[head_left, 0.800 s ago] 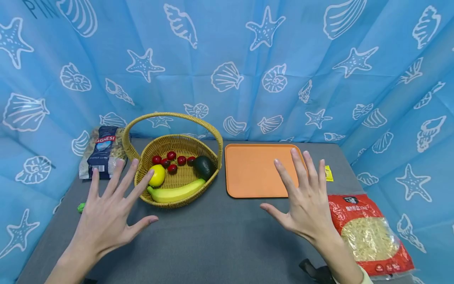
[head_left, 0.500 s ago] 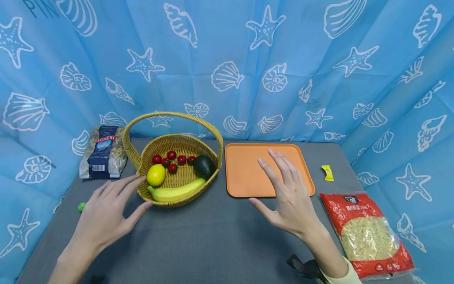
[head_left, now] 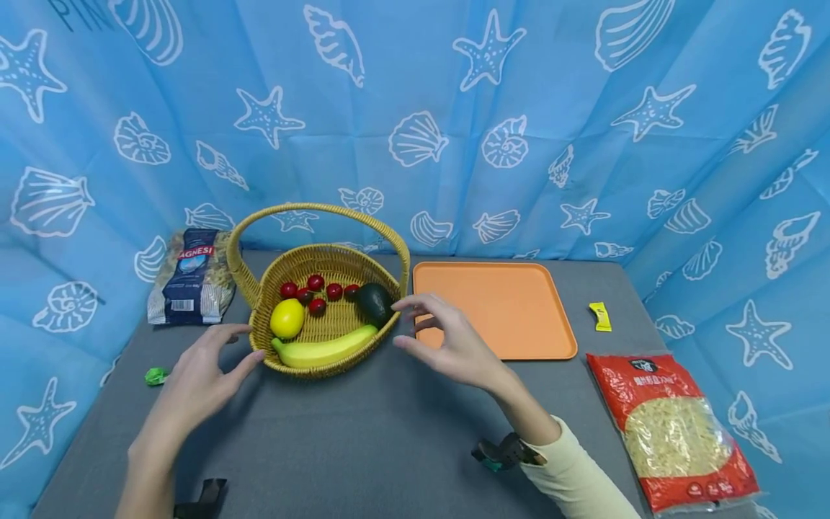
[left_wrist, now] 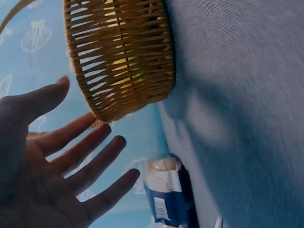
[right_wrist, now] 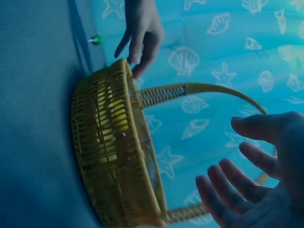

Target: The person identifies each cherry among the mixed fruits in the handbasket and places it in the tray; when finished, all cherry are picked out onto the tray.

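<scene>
Both our hands have closed in on the wicker basket [head_left: 324, 317] since a moment ago, when they hovered spread over the grey table [head_left: 389, 440] — the right one then above the orange tray [head_left: 512, 303]. That shift suggests the basket is the thing we are about to take from both sides. It sits on the table at about 11 o'clock from us, handle arched over it, not yet gripped.

Our left hand [head_left: 194, 375] is at the basket's 8 o'clock side, fingers spread and loose, the fingertips just at the rim, holding nothing. Our right hand [head_left: 447, 342] is at its 3 o'clock side, fingers relaxed and slightly bent, near the wall but apart from it, also holding nothing.

Around it, largest first: the tray lies just beside the basket at 3 o'clock; a red bag [head_left: 674, 425] of pasta lies well off at 4 o'clock; a blue pasta packet [head_left: 191, 277] at 9 o'clock. Inside the basket are a banana [head_left: 324, 351], an avocado [head_left: 375, 303], a lemon [head_left: 287, 318] and red cherry tomatoes [head_left: 315, 282]. A small yellow wrapper [head_left: 599, 316] and a green scrap [head_left: 155, 375] lie apart — nothing blocks either hand.
</scene>
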`<state>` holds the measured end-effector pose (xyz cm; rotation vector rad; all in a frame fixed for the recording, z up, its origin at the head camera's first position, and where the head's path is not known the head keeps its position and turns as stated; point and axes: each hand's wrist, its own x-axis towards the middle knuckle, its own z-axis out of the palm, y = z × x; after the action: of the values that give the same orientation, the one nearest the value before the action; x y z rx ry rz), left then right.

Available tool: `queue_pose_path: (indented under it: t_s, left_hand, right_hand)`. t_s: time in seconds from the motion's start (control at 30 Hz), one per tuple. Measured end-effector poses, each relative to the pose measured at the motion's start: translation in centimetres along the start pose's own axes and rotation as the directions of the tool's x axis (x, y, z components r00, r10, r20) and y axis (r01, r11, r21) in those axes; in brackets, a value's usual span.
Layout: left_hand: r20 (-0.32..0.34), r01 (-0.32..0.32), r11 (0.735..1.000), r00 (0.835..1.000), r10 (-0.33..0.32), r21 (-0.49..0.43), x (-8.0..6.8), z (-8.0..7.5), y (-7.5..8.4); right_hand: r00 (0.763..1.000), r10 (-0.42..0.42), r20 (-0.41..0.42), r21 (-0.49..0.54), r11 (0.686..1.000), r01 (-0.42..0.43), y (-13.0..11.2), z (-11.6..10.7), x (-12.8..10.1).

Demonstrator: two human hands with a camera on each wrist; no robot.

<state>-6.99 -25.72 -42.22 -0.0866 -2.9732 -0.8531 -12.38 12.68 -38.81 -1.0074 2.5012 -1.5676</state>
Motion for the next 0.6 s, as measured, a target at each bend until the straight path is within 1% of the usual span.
queue_pose_path:
  t_s: [0.1,0.23,0.33,0.43,0.5,0.6]
  left_hand:
    - [0.016,0.018,0.999,1.0,-0.017,-0.048,0.4,0.3,-0.3]
    - [0.062,0.087,0.99,0.995,-0.081,-0.109,0.7,0.5,-0.8]
    - [0.1,0.152,0.975,0.986,-0.136,-0.163,0.9,0.6,-1.2]
    - [0.123,0.188,0.96,0.979,-0.165,-0.207,1.1,0.6,-1.4]
    - [0.131,0.203,0.953,0.975,-0.177,-0.224,1.1,0.6,-1.6]
    - [0.14,0.221,0.947,0.971,-0.193,-0.231,1.1,0.7,-1.7]
  right_hand:
    - [0.994,0.037,0.099,0.075,0.996,-0.044,0.5,1.2,2.2]
    - [0.97,0.11,0.215,0.136,0.981,-0.141,1.6,2.8,5.3]
    - [0.953,0.156,0.258,0.131,0.972,-0.194,2.5,3.8,7.6]
    - [0.934,0.208,0.291,0.132,0.958,-0.254,3.1,4.9,9.6]
    - [0.914,0.25,0.32,0.155,0.938,-0.311,3.2,5.7,10.5]
    - [0.883,0.308,0.355,0.198,0.898,-0.393,3.5,6.8,11.7]
